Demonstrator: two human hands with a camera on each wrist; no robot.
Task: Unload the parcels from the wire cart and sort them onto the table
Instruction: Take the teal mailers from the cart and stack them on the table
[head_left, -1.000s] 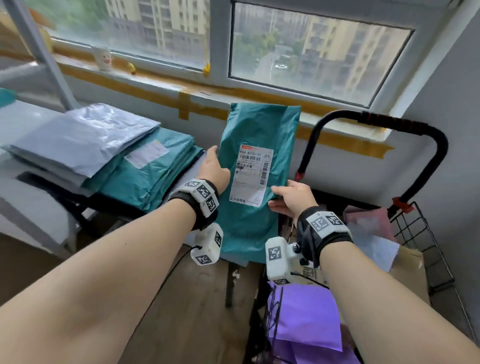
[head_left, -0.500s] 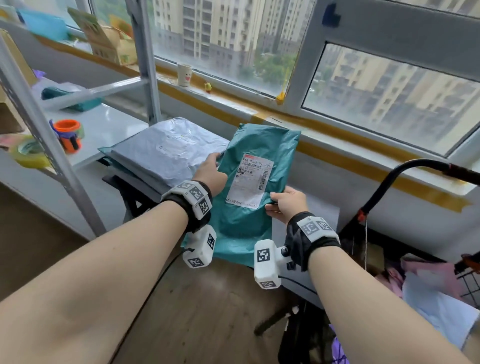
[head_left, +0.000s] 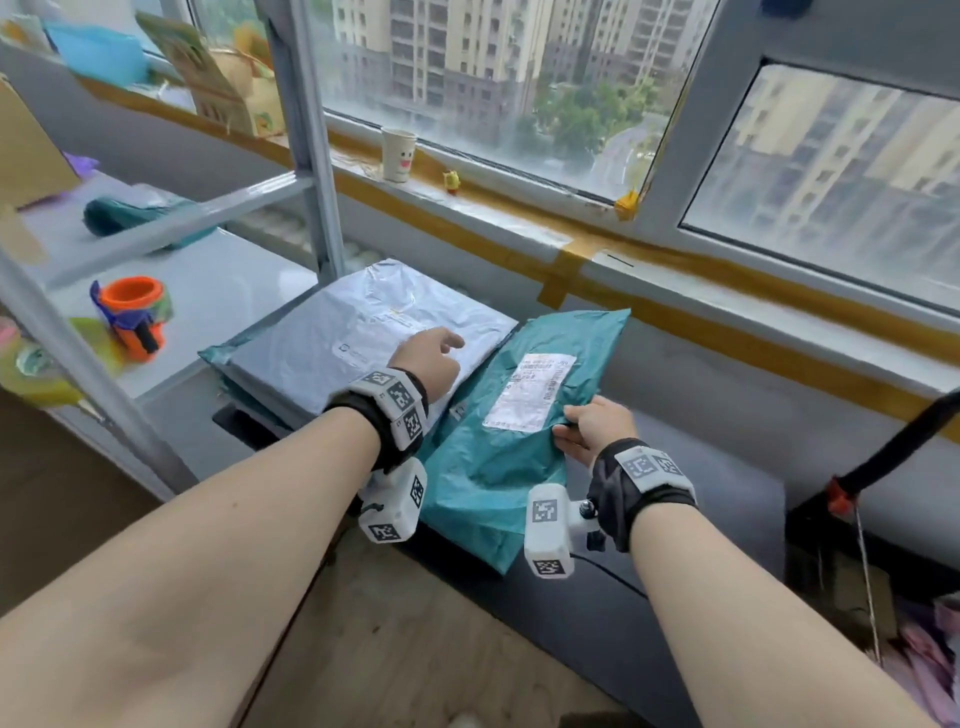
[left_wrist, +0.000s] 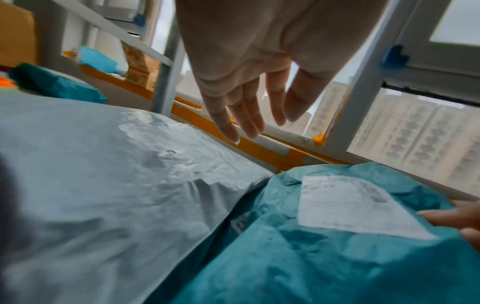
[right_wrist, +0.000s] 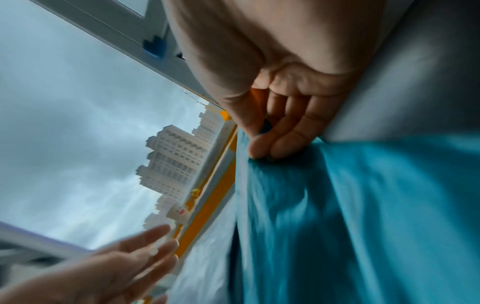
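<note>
- Right hand (head_left: 592, 427): thumb and fingers pinch the right edge of the teal parcel (head_left: 498, 447), beside its white label (head_left: 530, 391).
- Left hand (head_left: 428, 358): fingers straight and spread, holding nothing, above the grey parcel (head_left: 358, 332).
- Teal parcel: lies label up on the dark counter (head_left: 691, 499), its left edge against the grey parcel's stack.
- Grey parcel: tops a stack with teal edges showing beneath.
- Room: taped window sill (head_left: 571, 228) with paper cup (head_left: 399, 154); metal shelf (head_left: 218, 291) to the left carrying an orange tape dispenser (head_left: 132, 317); cart handle (head_left: 893, 447) at right.
</note>
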